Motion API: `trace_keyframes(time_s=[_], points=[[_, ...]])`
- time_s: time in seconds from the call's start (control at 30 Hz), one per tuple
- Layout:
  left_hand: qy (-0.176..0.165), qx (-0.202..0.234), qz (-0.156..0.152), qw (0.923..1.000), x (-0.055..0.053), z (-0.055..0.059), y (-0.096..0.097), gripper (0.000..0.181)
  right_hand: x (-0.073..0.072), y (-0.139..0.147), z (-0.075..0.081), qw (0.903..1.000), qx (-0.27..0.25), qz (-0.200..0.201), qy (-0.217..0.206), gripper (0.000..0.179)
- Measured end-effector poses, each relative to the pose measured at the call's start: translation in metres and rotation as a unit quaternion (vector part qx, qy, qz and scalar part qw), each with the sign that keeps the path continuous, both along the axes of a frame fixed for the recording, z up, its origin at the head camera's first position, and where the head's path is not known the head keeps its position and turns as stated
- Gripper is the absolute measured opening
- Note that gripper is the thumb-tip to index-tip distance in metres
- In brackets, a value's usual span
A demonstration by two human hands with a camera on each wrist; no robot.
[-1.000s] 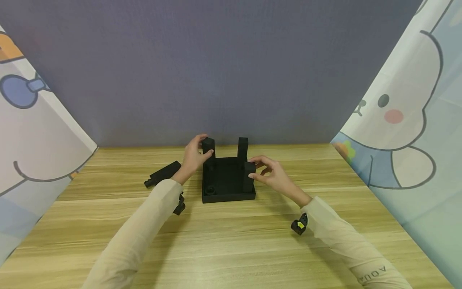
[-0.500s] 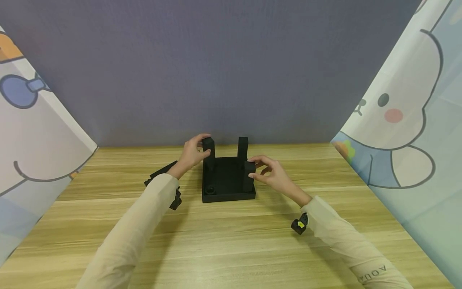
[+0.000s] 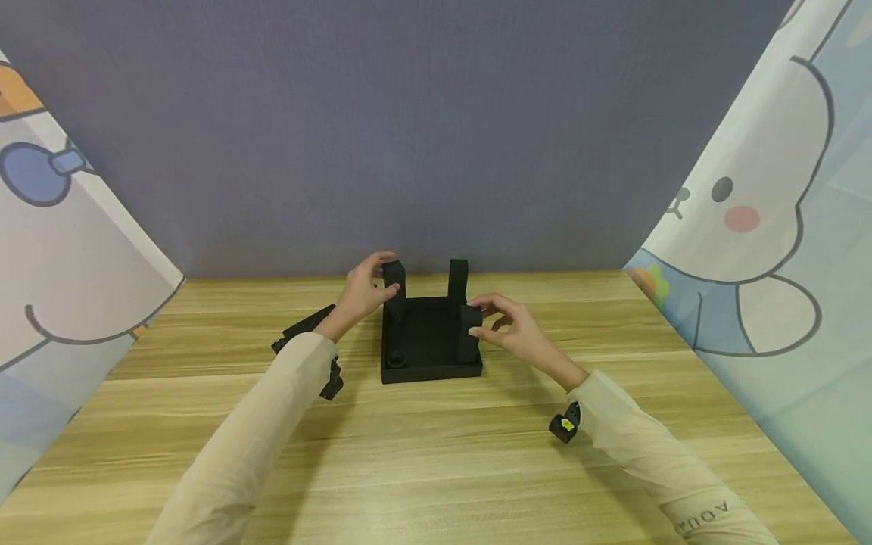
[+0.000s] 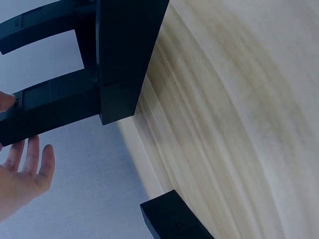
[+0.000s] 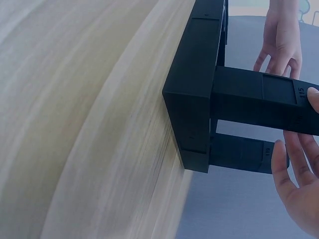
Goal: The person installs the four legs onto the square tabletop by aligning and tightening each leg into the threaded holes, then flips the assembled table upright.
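A black square base with a raised rim lies on the wooden table, and three black posts stand up from it. My left hand pinches the upper end of the back left post, thumb on one side and fingers on the other. With thumb and fingers, my right hand holds the top of the front right post. The back right post stands untouched. At the base's front left corner is a round socket without a post. The right wrist view shows raised digits on the held post.
A loose black post with a threaded end lies on the table left of the base, partly covered by my left forearm. Its square end shows in the left wrist view. A grey panel rises behind the table; printed cloths flank it.
My left hand and forearm have shifted slightly left, hiding more of the loose post, while the fingers stay at the back left post. My right hand has kept its place.
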State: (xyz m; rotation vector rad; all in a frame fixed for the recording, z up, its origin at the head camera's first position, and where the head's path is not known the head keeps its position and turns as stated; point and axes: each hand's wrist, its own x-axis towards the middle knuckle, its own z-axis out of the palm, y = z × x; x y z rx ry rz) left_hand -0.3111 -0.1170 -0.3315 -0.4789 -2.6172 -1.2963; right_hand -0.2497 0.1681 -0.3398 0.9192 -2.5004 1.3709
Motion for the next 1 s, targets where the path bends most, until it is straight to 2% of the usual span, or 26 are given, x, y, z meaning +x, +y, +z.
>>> trace_keyframes(time_s=[0.33,0.6,0.7,0.87,1.0], points=[[0.001,0.01,0.0,1.0,0.002,-0.002,0.001,0.05,0.001,0.0,0.0,0.9998,-0.01,0.001,-0.017,0.037],[-0.021,-0.034,-0.031,0.9987,-0.003,0.006,-0.004,0.049,0.02,-0.007,0.024,0.9998,-0.005,0.005,-0.019,0.036],[-0.032,-0.047,-0.039,0.9976,-0.003,0.01,-0.005,0.049,0.023,-0.008,0.027,0.9997,-0.005,0.003,-0.022,0.035],[-0.041,-0.055,-0.038,0.9969,-0.002,0.012,-0.005,0.049,0.024,-0.007,0.027,0.9998,-0.007,0.004,-0.018,0.035],[-0.036,-0.048,-0.025,0.9979,0.001,0.011,-0.002,0.052,0.025,-0.006,0.027,0.9999,-0.001,-0.001,-0.015,0.036]])
